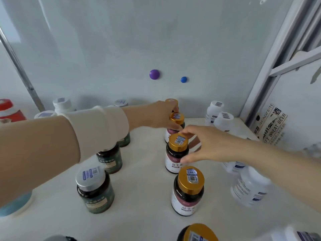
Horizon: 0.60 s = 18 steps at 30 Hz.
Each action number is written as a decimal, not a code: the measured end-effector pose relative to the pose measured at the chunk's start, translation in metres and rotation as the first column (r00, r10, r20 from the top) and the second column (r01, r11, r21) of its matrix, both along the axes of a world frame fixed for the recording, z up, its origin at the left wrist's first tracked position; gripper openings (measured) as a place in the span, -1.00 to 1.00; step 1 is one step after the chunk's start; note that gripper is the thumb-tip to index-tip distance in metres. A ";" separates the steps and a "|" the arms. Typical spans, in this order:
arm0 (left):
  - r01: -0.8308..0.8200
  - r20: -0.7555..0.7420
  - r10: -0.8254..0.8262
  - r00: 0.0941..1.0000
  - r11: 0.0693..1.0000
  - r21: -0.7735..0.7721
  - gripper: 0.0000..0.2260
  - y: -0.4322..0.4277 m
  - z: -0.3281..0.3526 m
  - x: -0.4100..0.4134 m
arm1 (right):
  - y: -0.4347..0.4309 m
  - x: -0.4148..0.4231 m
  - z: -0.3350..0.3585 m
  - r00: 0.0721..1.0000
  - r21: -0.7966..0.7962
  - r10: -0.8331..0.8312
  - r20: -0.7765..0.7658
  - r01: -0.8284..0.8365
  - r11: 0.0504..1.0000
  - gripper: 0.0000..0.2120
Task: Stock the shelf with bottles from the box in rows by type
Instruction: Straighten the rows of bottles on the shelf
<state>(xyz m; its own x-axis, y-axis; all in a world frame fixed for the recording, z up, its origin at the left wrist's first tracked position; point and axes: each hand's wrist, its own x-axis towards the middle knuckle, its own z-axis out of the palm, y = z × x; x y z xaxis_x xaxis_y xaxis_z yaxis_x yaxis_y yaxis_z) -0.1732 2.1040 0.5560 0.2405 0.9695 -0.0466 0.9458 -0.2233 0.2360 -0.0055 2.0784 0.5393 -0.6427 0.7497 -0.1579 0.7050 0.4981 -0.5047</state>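
A row of several dark bottles with gold caps runs from front to back down the middle of the white shelf (pixel 147 171). My left hand (pixel 156 117) reaches in from the left and grips a gold-capped bottle (pixel 176 118) near the back of that row. One more gold cap (pixel 172 101) shows behind its fingers. My right hand (pixel 212 145) comes from the right, finger and thumb curled round the gold-capped bottle in front of it (pixel 178 143). Another gold-capped bottle (pixel 190 181) stands nearer to me, untouched.
A row of silver-capped bottles with green labels (pixel 94 190) stands left of the middle, partly under my left sleeve. White bottles (pixel 250 188) line the right side and the back left (pixel 61 103). A beer carton (pixel 272 126) stands at the right. Two magnets (pixel 154 74) stick to the back wall.
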 end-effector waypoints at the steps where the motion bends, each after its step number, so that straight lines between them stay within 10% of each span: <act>1: 0.001 0.011 -0.001 1.000 1.000 0.003 -0.51 0.003 -0.002 0.000 | 0.001 -0.001 -0.001 1.000 -0.007 0.002 -0.018 -0.002 1.000 -0.39; 18: -0.033 0.097 0.036 0.995 0.999 -0.037 -0.55 0.007 -0.008 0.000 | 0.007 -0.001 -0.002 0.999 -0.012 0.041 -0.010 -0.041 0.999 -0.46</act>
